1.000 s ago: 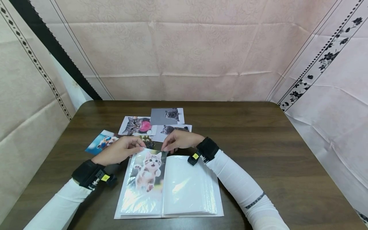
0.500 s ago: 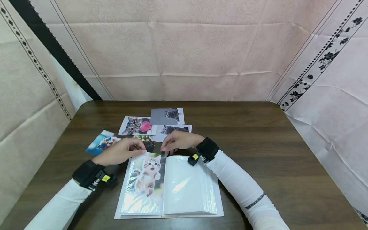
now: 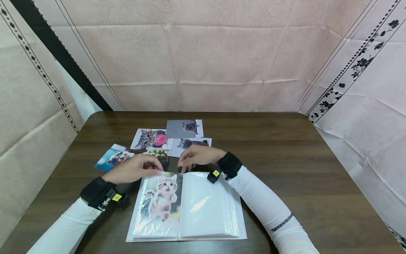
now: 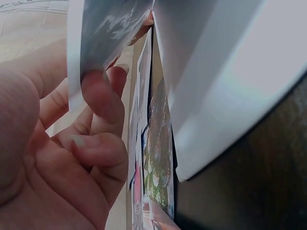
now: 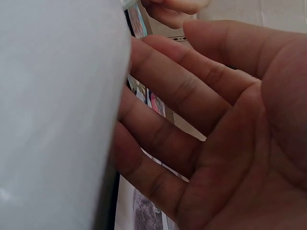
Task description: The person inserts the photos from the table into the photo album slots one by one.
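An open photo album [image 3: 210,208] with clear pockets lies on the table. A kitten photo [image 3: 165,199] sits inside the left page's pocket, its top close to the page's top edge. At that edge my left hand [image 3: 134,168] pinches the album page [image 4: 115,28], thumb on the near face and forefinger behind. My right hand [image 3: 201,156] is by the top of the album near the spine. In the right wrist view its fingers [image 5: 168,86] reach loosely behind the white page, with the thumb apart from them.
Beyond the album lie several loose cat photos, among them a grey one [image 3: 180,129], one with a pink heart [image 3: 152,139] and a blue one [image 3: 109,160]. Some overlap. The brown table [image 3: 269,141] extends to the right; patterned cloth [image 3: 215,56] hangs behind it.
The kitten photo has slid down into the left pocket. My left hand has followed it toward me and slightly right. My right hand has stayed nearly in place, its fingertips off the photo's corner.
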